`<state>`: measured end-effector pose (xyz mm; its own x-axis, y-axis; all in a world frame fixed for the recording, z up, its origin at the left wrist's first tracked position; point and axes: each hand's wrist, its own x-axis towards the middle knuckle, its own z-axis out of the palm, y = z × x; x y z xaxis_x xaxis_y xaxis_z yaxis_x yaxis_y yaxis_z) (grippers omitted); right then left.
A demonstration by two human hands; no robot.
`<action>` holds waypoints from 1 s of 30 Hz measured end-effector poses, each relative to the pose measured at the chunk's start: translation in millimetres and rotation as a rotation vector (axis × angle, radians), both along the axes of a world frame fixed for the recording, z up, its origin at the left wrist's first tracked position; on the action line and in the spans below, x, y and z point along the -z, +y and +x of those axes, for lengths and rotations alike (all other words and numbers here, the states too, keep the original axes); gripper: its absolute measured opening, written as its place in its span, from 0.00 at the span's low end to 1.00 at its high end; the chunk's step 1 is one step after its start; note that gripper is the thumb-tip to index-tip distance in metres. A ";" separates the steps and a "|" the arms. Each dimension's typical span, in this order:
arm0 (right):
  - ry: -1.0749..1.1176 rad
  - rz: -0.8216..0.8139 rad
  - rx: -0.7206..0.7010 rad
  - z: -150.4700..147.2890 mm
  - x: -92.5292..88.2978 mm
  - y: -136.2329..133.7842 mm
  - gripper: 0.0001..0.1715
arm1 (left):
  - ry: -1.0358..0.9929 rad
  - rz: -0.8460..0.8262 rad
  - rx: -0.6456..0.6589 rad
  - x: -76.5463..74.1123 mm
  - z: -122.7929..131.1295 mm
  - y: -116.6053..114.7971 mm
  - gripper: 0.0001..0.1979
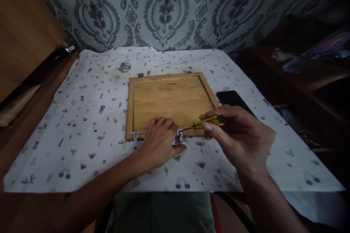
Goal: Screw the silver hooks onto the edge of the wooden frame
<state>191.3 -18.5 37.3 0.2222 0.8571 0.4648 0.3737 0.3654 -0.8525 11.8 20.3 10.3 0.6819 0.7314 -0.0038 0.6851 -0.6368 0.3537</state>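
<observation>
At the near edge of the wooden panel (166, 96), the left hand (160, 142) bends over a metal hinge (180, 139), whether gripping I cannot tell, while fingers of the right hand (243, 134) clasp a slanted screwdriver (198, 124) that, pushed sideways, could slip and jab the left.

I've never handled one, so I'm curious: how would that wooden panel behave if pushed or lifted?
The wooden panel would likely stay stiff, as a raised wooden border frames it. Lying flat on the cloth, it should probably slide rather than roll or tip. The metal fittings along its near edge might make that side slightly heavier.
</observation>
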 end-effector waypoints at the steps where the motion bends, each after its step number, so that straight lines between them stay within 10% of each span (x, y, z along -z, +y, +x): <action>1: 0.000 -0.009 -0.005 -0.3 -0.9 0.3 0.13 | -0.001 0.004 0.000 0.4 0.0 -0.2 0.21; 17: 0.085 -0.036 0.006 -10.9 -7.7 2.5 0.16 | 0.003 -0.006 -0.002 -0.5 -0.6 -0.8 0.19; 25: -0.105 -0.087 -0.258 6.3 -16.8 6.1 0.12 | 0.025 -0.024 0.001 -3.9 0.7 -0.7 0.21; 30: -0.092 -0.064 -0.133 0.9 -11.8 8.6 0.13 | 0.007 -0.012 -0.001 -1.9 -0.1 -0.7 0.22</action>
